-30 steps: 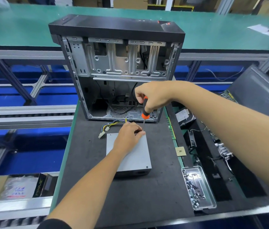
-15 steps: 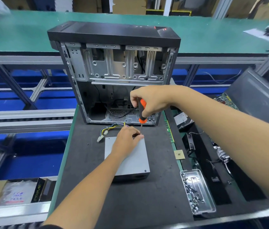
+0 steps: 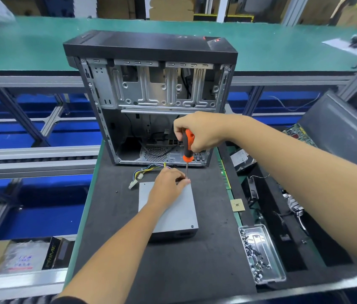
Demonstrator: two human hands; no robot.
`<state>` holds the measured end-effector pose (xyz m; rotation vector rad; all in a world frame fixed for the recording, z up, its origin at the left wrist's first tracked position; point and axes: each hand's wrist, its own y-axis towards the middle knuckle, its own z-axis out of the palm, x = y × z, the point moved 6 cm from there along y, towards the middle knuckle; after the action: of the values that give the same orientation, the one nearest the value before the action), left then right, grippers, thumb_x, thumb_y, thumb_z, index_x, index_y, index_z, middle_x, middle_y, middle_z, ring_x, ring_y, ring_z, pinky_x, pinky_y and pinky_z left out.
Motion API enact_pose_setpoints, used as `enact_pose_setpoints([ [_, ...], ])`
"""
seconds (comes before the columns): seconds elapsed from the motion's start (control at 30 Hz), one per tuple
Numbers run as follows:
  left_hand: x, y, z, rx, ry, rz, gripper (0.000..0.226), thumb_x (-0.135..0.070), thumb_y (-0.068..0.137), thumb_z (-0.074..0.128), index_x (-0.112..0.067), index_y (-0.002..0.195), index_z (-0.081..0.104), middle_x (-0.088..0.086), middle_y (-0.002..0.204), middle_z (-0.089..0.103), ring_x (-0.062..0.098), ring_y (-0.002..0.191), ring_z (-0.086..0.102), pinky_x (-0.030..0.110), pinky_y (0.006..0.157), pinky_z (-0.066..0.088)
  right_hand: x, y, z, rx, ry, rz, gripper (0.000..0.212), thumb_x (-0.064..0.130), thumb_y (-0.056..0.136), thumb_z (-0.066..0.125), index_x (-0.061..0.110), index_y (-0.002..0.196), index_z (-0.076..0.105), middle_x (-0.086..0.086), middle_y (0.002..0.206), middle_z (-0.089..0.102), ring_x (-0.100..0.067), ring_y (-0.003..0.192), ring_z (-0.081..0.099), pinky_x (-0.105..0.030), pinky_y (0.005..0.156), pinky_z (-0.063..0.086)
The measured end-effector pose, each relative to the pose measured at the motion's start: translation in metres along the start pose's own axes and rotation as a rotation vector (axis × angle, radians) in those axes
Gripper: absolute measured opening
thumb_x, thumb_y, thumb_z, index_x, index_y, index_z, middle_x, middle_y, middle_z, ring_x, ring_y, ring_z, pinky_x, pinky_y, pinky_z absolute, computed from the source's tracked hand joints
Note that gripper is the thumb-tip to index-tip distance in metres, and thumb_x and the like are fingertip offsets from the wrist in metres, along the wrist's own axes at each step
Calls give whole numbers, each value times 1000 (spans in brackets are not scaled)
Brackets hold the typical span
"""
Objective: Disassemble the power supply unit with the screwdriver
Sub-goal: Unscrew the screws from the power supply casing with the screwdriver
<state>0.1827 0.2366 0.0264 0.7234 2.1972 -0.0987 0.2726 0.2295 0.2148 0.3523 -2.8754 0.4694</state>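
The grey power supply unit [image 3: 177, 216] lies flat on the dark mat, its bundle of coloured cables [image 3: 142, 172] trailing toward the case. My left hand [image 3: 168, 186] rests on the unit's far right corner, fingertips pinching the screwdriver's shaft near the tip. My right hand [image 3: 199, 132] grips the orange-and-black screwdriver [image 3: 188, 150] upright, its tip at that far right corner. A screw shows at the unit's near right corner.
An open computer case [image 3: 151, 102] stands upright just behind the unit. A metal tray [image 3: 279, 272] with several screws lies at the right front. A small chip [image 3: 237, 205], circuit boards and drives lie to the right. Boxes sit at the lower left.
Both hands stay at the far right corner of the unit with the screwdriver upright; the view has shifted slightly, otherwise nothing visibly changed.
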Motion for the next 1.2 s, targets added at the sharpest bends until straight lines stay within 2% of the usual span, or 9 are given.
enact_pose_setpoints([
  [0.13,0,0,1,8,-9,-4,15,-26,86,68,-14,77,71,-8,85,69,14,87,46,20,78,33,-5,2,7,47,61,154,36,52,96,44,16,91,45,-2,89,64,-27,51,69,-39,64,58],
  [0.3,1,1,2,11,0,-6,15,-27,86,68,-15,77,70,-8,86,69,14,88,46,21,81,34,-3,8,3,-12,11,44,6,20,93,51,17,94,46,3,68,60,-20,57,64,-30,56,43],
  [0.43,2,0,2,21,-8,-14,16,-28,86,67,-16,77,69,-9,85,68,14,90,46,21,82,34,-4,3,0,7,109,26,22,8,77,63,22,88,51,4,74,60,-16,59,61,-24,50,44],
  [0.5,1,0,2,18,-5,-9,16,-28,86,67,-16,78,70,-10,84,67,14,89,46,21,81,34,-5,4,3,-21,95,66,16,26,83,65,18,89,53,3,66,60,-18,57,66,-28,54,48],
  [0.6,0,1,1,6,-10,4,15,-27,86,68,-14,78,71,-13,79,63,14,86,46,19,79,31,-10,7,5,-29,1,162,51,54,97,42,6,86,56,-6,58,63,-22,47,67,-29,55,49],
  [0.73,0,1,1,10,-6,6,15,-27,86,67,-16,77,70,-11,81,66,14,87,46,19,80,32,-5,6,2,-19,-62,44,13,24,91,57,14,99,57,4,74,61,-8,59,56,-24,51,35],
  [0.8,0,0,1,9,-4,7,14,-27,86,67,-16,78,70,-12,79,64,14,87,45,17,77,29,-5,3,2,17,-24,19,24,11,80,63,21,100,55,9,77,55,-5,66,49,-25,53,34],
  [1.07,0,0,0,-4,5,11,13,-27,86,67,-17,79,71,-15,76,60,13,85,44,15,71,26,-11,4,5,-100,-136,94,22,30,101,36,18,83,41,-2,75,50,-20,64,50,-33,51,28],
  [1.2,-1,0,0,-10,-6,22,16,-26,85,68,-19,71,66,-11,75,63,14,81,43,14,70,24,-1,3,1,-33,-53,-24,15,14,85,59,20,96,50,8,80,56,-4,67,48,-26,53,33],
])
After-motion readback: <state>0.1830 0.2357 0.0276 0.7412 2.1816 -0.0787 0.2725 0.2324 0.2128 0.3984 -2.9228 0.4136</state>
